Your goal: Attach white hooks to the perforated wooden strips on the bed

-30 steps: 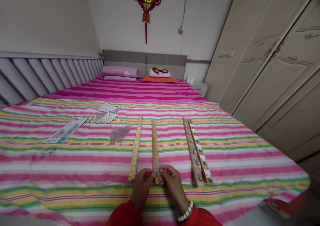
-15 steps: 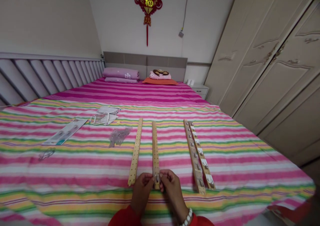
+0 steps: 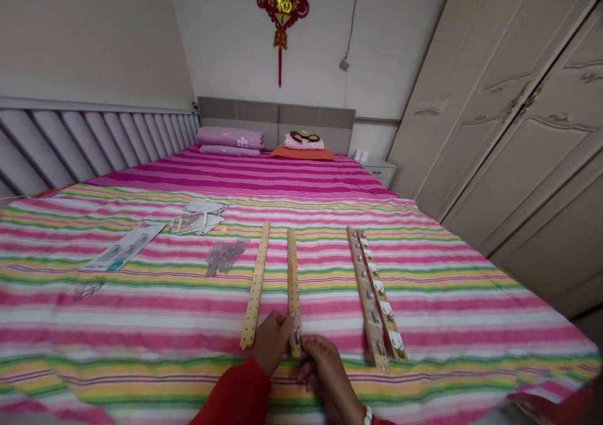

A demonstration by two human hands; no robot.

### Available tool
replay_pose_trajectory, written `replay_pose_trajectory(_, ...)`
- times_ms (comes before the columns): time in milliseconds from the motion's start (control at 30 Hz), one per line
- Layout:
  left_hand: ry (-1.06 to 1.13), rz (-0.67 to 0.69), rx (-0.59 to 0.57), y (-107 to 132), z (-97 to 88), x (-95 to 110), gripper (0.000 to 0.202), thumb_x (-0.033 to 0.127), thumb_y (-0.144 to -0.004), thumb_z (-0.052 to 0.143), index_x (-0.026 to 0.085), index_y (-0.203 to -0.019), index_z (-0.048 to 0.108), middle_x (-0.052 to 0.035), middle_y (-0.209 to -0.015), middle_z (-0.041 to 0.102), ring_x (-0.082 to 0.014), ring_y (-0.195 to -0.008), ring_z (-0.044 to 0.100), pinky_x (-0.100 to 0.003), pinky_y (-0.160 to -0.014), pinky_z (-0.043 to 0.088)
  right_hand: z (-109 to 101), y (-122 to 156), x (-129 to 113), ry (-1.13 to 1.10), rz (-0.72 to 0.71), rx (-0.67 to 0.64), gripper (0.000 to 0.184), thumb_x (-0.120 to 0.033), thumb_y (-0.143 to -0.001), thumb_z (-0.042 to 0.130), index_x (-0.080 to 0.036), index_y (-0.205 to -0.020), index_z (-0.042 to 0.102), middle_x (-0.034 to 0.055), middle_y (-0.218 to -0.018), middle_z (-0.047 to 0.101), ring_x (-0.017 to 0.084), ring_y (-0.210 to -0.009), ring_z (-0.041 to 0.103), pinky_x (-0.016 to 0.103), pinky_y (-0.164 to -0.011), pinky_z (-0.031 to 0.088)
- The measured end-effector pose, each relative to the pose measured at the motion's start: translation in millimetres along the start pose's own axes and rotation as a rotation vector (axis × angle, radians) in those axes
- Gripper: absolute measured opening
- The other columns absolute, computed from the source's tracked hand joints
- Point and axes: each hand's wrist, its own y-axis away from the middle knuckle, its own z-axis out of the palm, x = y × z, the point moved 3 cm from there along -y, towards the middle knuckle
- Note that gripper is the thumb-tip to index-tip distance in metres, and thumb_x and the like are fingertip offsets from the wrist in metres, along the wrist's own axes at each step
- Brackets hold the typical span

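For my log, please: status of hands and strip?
Left hand against wooden strip's near end. Right hand pinches metal hook there. Second strip close by left hand.

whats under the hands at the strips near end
The left hand and right hand cover the near end of the wooden strip on the striped sheet. A small metal piece shows between them; its underside is hidden.
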Motion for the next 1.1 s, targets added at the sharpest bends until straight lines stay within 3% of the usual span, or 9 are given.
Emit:
replay_pose_trajectory(233, -0.096, 0.039, 0.06, -8.8, 7.1, -8.4, 0.032, 0.049, -0.073, 0.052, 0.022, -0.057, 0.044, 0.0033, -0.049, 0.048, -0.014, -0.051, 0.049, -0.026, -0.051, 0.033, 3.0, -3.3, 2.0, -0.059, 0.007, -0.051, 0.033, -0.041, -0.053, 0.075, -0.014, -0.058, 0.056, 0.0003, -0.048, 0.06, 0.008, -0.026, 0.049, 0.015, -0.026, 0.022)
replay_pose_trajectory(533, -0.226, 0.003, 0.102, -9.9, 6.8, 0.0, 0.035, 0.045, -0.069, 0.06, 0.023, -0.052, 0.038, 0.0043, -0.045, 0.046, -0.0144, -0.049, 0.049, -0.026, -0.052, 0.028, 3.0, -6.0, 2.9, -0.09, 0.006, -0.048, 0.024, -0.031, -0.051, 0.077, -0.015, -0.053, 0.059, -0.004, -0.032, 0.05, 0.005, -0.026, 0.038, 0.017, -0.03, 0.023)
replay_pose_trajectory(700, -0.131, 0.003, 0.083, -8.8, 10.4, -2.0, 0.033, 0.04, -0.074, 0.056, 0.023, -0.054, 0.036, 0.0057, -0.046, 0.043, -0.0123, -0.049, 0.046, -0.025, -0.051, 0.028, 2.9, -7.2, 5.6, -0.109, 0.008, -0.011, 0.028, -0.032, -0.047, 0.081, -0.015, -0.05, 0.058, -0.0043, -0.031, 0.049, 0.005, -0.026, 0.037, 0.016, -0.031, 0.02)
replay_pose_trajectory(833, -0.013, -0.033, 0.067, -10.1, 13.1, -4.8, 0.03, 0.035, -0.076, 0.053, 0.023, -0.055, 0.036, 0.0068, -0.046, 0.04, -0.0106, -0.047, 0.043, -0.024, -0.049, 0.03, 1.9, -4.1, 4.4, -0.146, 0.033, -0.038, 0.032, -0.033, -0.042, 0.086, -0.013, -0.054, 0.064, -0.0008, -0.039, 0.058, 0.006, -0.029, 0.042, 0.017, -0.032, 0.028)
replay_pose_trajectory(900, 0.038, -0.051, 0.039, -8.3, 13.7, -4.7, 0.028, 0.035, -0.076, 0.052, 0.022, -0.056, 0.037, 0.0065, -0.047, 0.041, -0.0106, -0.047, 0.044, -0.023, -0.048, 0.032, 0.0, -3.2, 4.2, -0.169, 0.046, -0.063, 0.033, -0.032, -0.042, 0.088, -0.013, -0.058, 0.067, 0.0008, -0.045, 0.062, 0.006, -0.032, 0.044, 0.018, -0.034, 0.032)
replay_pose_trajectory(1000, 0.147, -0.123, -0.1, 1.5, 12.2, -6.1, 0.03, 0.046, -0.078, 0.049, 0.021, -0.061, 0.045, 0.0031, -0.053, 0.052, -0.0128, -0.05, 0.052, -0.024, -0.049, 0.039, -5.1, -4.9, 6.3, -0.193, 0.056, -0.09, 0.037, -0.033, -0.04, 0.09, -0.013, -0.062, 0.07, 0.001, -0.048, 0.063, 0.007, -0.034, 0.048, 0.019, -0.037, 0.038)
replay_pose_trajectory(1100, 0.151, -0.154, -0.197, 13.8, -5.1, -9.3, 0.041, 0.059, -0.077, 0.047, 0.019, -0.07, 0.055, -0.0026, -0.065, 0.064, -0.0165, -0.058, 0.061, -0.026, -0.05, 0.044, -12.1, -7.2, 11.3, -0.183, 0.082, -0.113, 0.041, -0.036, -0.039, 0.091, -0.013, -0.066, 0.071, 0.0023, -0.052, 0.066, 0.01, -0.038, 0.055, 0.021, -0.041, 0.043)
